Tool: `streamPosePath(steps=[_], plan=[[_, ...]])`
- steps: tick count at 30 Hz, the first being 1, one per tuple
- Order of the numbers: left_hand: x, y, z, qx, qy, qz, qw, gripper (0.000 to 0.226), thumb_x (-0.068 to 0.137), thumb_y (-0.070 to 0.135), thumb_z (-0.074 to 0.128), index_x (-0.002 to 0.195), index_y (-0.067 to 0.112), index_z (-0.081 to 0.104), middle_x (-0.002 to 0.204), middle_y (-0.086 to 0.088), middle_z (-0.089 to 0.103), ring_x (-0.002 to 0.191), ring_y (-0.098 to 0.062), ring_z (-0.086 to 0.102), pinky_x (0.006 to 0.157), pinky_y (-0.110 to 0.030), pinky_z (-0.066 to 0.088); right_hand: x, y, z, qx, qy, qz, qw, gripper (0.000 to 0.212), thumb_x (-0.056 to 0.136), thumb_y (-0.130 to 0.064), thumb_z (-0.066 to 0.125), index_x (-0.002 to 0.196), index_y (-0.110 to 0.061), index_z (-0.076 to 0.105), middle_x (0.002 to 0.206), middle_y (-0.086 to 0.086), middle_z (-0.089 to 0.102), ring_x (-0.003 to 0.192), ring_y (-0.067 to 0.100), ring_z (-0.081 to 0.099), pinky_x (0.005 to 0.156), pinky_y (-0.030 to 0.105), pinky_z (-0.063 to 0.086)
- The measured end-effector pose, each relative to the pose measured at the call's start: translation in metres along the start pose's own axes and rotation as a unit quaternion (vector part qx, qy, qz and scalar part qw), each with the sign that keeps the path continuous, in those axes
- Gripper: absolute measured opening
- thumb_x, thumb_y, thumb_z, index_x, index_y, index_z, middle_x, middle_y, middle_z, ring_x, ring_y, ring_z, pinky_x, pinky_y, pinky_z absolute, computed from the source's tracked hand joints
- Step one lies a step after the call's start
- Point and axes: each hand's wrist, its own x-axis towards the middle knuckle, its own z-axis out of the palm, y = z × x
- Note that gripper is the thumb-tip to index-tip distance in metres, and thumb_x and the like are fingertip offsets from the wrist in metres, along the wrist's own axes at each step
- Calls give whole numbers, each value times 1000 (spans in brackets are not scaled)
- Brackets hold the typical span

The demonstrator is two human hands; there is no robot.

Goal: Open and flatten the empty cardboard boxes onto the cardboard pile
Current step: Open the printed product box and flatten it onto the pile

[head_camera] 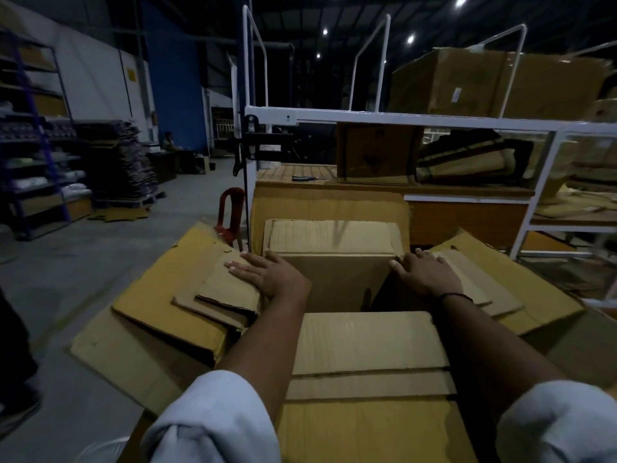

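Grey floor [100,259] beneath cardboard pile [157,295]

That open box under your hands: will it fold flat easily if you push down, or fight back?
Probably light: the box looks empty inside. Its side flaps lie spread outward under the left hand and right hand, so the creases likely bend easily. The walls look like stiff corrugated board, so it may spring back unless held.

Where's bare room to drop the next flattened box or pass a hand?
Bare floor lies left of the box's left flap, short of the red chair. A hand can pass into the open box between the left hand and right hand. Right, by the white rack, it is crowded with cardboard.
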Motion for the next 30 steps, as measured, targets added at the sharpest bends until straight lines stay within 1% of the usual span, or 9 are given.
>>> streamPosePath(steps=[3, 5, 7, 10, 13, 15, 25, 28, 30], plan=[[-4, -2, 0, -3, 13, 11, 1000, 111, 82, 73, 58, 165, 19, 7, 166, -33, -4, 139, -73, -14, 109, -80, -14, -16, -6, -4, 58, 128, 3, 990, 37, 105, -47, 46, 98, -20, 70, 87, 0, 67, 80, 17, 62, 78, 37, 58], [-8, -2, 0, -14, 43, 50, 998, 101, 88, 68, 54, 164, 18, 10, 167, -30, 2, 143, -70, -9, 114, -77, -10, -22, -7, -3, 40, 163, 5, 986, 33, 103, -43, 50, 88, -21, 70, 76, -3, 64, 71, 15, 60, 70, 37, 58], [-11, 0, 1, -43, 78, 133, 987, 85, 95, 58, 52, 163, 19, 17, 168, -26, 10, 148, -62, 1, 120, -71, -1, -25, -6, -2, 35, 150, 4, 988, 30, 102, -42, 52, 90, -22, 71, 80, -2, 66, 73, 15, 61, 71, 37, 59], [-14, 5, 5, -75, 110, 279, 951, 71, 97, 49, 56, 158, 20, 31, 168, -19, 16, 152, -53, 8, 124, -60, 15, -29, -9, -7, 39, 77, 2, 996, 32, 101, -43, 55, 120, -22, 69, 110, 2, 71, 101, 20, 65, 91, 39, 57], [-15, 9, 11, -57, 124, 383, 914, 66, 96, 48, 58, 154, 21, 39, 167, -14, 25, 154, -48, 10, 124, -55, 18, -32, -12, -7, -57, -12, -33, 998, 59, 103, -51, 48, 154, -22, 42, 161, 7, 40, 147, 28, 37, 122, 44, 28], [-17, 9, 13, -47, 122, 402, 906, 66, 97, 47, 58, 154, 21, 39, 167, -13, 26, 155, -46, 10, 124, -53, 17, -30, -11, -4, -83, -39, -44, 995, 61, 103, -56, 44, 156, -25, 39, 169, 7, 22, 155, 28, 20, 127, 46, 14], [-24, 4, 12, -32, 93, 351, 931, 60, 96, 42, 63, 149, 19, 47, 164, -8, 31, 154, -44, 14, 121, -57, 28, -33, -3, -6, 22, -26, -19, 999, 61, 96, -67, 50, 133, -22, 67, 162, 3, 38, 149, 28, 32, 123, 47, 24], [-25, 3, 9, 10, 86, 343, 935, 56, 96, 42, 62, 146, 20, 49, 164, -5, 32, 153, -45, 16, 119, -57, 29, -37, 5, -21, 237, -74, 12, 969, 59, 93, -62, 60, 133, -19, 62, 137, 3, 61, 124, 26, 56, 104, 45, 49], [-25, 2, 5, 17, 108, 340, 934, 51, 95, 43, 62, 141, 21, 55, 156, -6, 43, 149, -44, 26, 117, -56, 34, -41, 9, -36, 286, -107, 6, 952, 53, 96, -57, 61, 132, -18, 61, 126, 1, 63, 109, 19, 58, 84, 35, 51]])
